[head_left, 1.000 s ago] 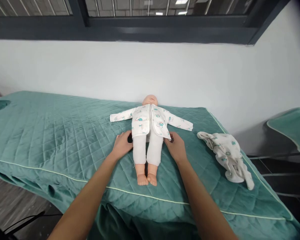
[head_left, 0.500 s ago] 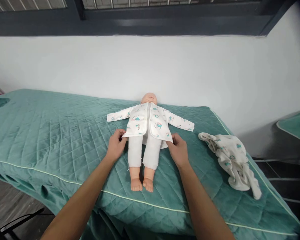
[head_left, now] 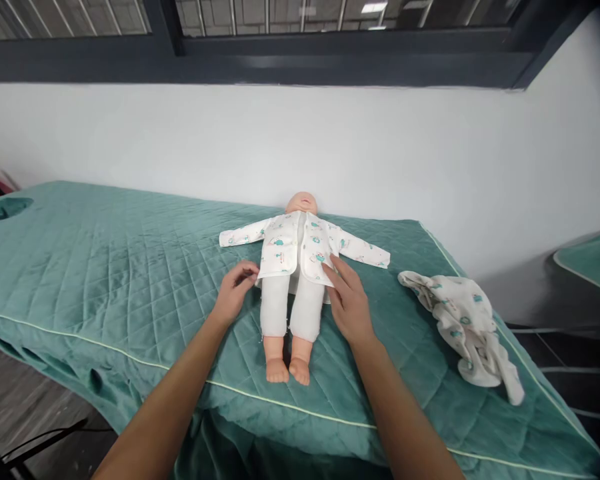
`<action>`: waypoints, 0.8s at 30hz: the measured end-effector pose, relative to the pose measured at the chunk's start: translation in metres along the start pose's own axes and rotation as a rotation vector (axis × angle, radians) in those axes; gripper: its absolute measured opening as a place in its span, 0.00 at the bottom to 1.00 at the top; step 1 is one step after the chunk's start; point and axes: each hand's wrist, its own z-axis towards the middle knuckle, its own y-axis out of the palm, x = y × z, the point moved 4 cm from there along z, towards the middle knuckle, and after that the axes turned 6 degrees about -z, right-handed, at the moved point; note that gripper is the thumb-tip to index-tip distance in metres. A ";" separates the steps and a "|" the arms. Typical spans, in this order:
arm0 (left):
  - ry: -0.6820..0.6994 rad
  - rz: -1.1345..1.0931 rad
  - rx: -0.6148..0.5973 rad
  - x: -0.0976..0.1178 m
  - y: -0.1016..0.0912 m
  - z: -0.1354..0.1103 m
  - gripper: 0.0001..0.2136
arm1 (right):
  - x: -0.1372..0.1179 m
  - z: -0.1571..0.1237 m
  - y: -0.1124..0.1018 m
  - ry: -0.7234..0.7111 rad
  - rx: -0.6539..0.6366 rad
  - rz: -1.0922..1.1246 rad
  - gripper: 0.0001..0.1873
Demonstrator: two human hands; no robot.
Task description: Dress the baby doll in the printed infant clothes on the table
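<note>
A baby doll (head_left: 301, 202) lies on its back, head toward the wall and bare feet toward me. It wears a white printed baby jacket (head_left: 281, 248), its front parted down the middle and both sleeves spread sideways. White cloth covers the doll's legs (head_left: 274, 305). My left hand (head_left: 234, 292) pinches the jacket's lower left corner between thumb and fingers. My right hand (head_left: 349, 300) is open, its fingers apart and resting over the lower right front panel. Part of that panel's hem is hidden under the fingers.
A crumpled printed baby garment (head_left: 465, 320) lies to the right on the green quilted bed cover (head_left: 130, 280). The bed's face hole (head_left: 5, 208) is at the far left. Behind stands a white wall (head_left: 205, 140) below a dark window frame (head_left: 300, 63).
My right hand has let go of the hem's right corner and moved up onto the front panel, fingers spread. That panel now lies closer in. My left hand stays at the left corner.
</note>
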 end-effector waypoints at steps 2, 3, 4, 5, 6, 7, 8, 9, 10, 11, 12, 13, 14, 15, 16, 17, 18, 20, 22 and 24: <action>-0.031 0.027 -0.065 0.002 0.001 -0.001 0.07 | -0.001 0.000 0.001 -0.008 -0.034 0.040 0.24; -0.041 0.029 -0.081 0.002 0.002 -0.001 0.10 | -0.002 0.000 0.001 -0.005 -0.051 0.062 0.23; -0.050 0.028 -0.082 0.002 0.002 -0.001 0.13 | -0.003 0.000 0.001 0.004 -0.062 0.088 0.23; -0.059 0.025 -0.070 0.001 0.001 -0.001 0.16 | -0.004 0.000 0.000 0.018 -0.067 0.121 0.22; -0.073 0.019 -0.050 0.000 0.001 0.000 0.18 | -0.005 0.000 0.000 0.034 -0.070 0.158 0.21; -0.089 0.007 -0.021 -0.003 0.000 0.002 0.19 | -0.006 0.000 -0.001 0.049 -0.067 0.191 0.20; -0.109 -0.017 0.017 -0.006 -0.001 0.004 0.19 | -0.006 0.000 -0.002 0.064 -0.054 0.212 0.20; -0.131 -0.054 0.062 -0.009 -0.001 0.007 0.19 | -0.004 0.000 -0.002 0.088 -0.021 0.221 0.19; -0.157 -0.099 0.107 -0.013 -0.002 0.010 0.18 | 0.001 0.000 -0.003 0.134 0.036 0.225 0.19; -0.188 -0.142 0.147 -0.017 -0.004 0.013 0.18 | 0.008 -0.001 -0.004 0.215 0.120 0.232 0.20; -0.227 -0.182 0.177 -0.021 -0.005 0.017 0.17 | 0.019 -0.002 -0.004 0.338 0.211 0.258 0.21; -0.270 -0.224 0.195 -0.025 -0.006 0.021 0.17 | 0.031 -0.004 -0.003 0.485 0.289 0.304 0.23; -0.318 -0.274 0.196 -0.028 -0.006 0.026 0.18 | 0.043 -0.005 0.001 0.628 0.339 0.363 0.25; -0.366 -0.338 0.183 -0.031 -0.005 0.032 0.18 | 0.053 -0.005 0.005 0.747 0.356 0.424 0.27; -0.416 -0.417 0.162 -0.034 -0.003 0.038 0.19 | 0.061 -0.003 0.011 0.826 0.343 0.483 0.27; -0.467 -0.500 0.134 -0.036 0.000 0.044 0.19 | 0.067 0.002 0.016 0.866 0.309 0.537 0.26; -0.517 -0.577 0.103 -0.038 0.004 0.051 0.19 | 0.071 0.008 0.022 0.876 0.268 0.584 0.23; -0.612 -0.685 0.045 -0.042 0.017 0.065 0.20 | 0.075 0.023 0.034 0.881 0.190 0.678 0.18; -0.681 -0.749 -0.007 -0.044 0.032 0.080 0.21 | 0.077 0.039 0.046 0.899 0.130 0.767 0.17; -0.729 -0.810 -0.058 -0.046 0.048 0.094 0.21 | 0.080 0.054 0.056 0.922 0.100 0.830 0.17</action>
